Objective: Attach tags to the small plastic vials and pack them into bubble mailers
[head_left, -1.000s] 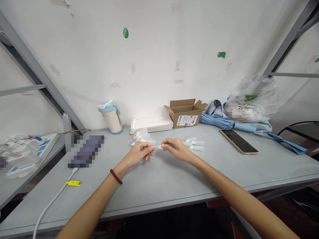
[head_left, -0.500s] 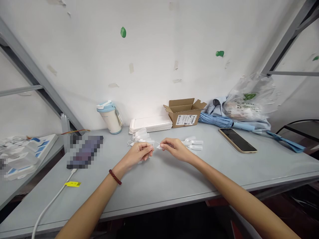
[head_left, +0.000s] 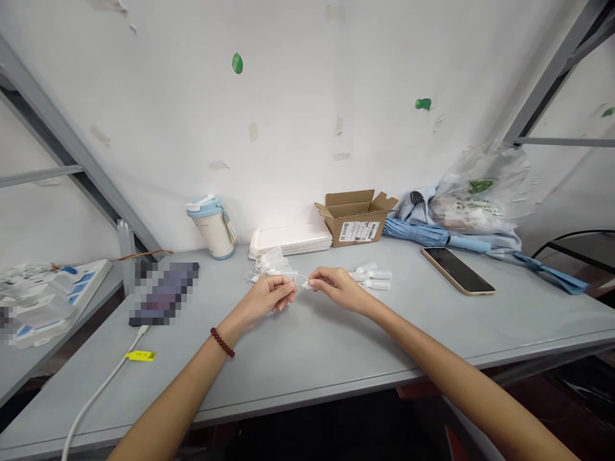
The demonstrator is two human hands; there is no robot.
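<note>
My left hand [head_left: 266, 298] and my right hand [head_left: 336, 287] meet over the middle of the grey table [head_left: 336, 346], fingers pinched together. Between the fingertips is a small white piece [head_left: 302, 282] on a thin white cord; what it is I cannot make out. A bead bracelet circles my left wrist. Just behind my left hand lies a heap of small white parts with cords [head_left: 270, 264]. Right of my right hand lie a few small clear bottles [head_left: 375, 276].
Against the wall stand a blue-lidded cup [head_left: 212, 226], stacked white trays [head_left: 291, 239] and an open cardboard box [head_left: 355, 218]. A phone [head_left: 456, 270], a blue umbrella [head_left: 432, 235] and a plastic bag [head_left: 483, 192] are at right. A white cable with yellow tag [head_left: 137, 355] runs at left.
Both hands stay pinched on the small white piece in nearly the same place; the fingers shift slightly. The view has tilted a little.
</note>
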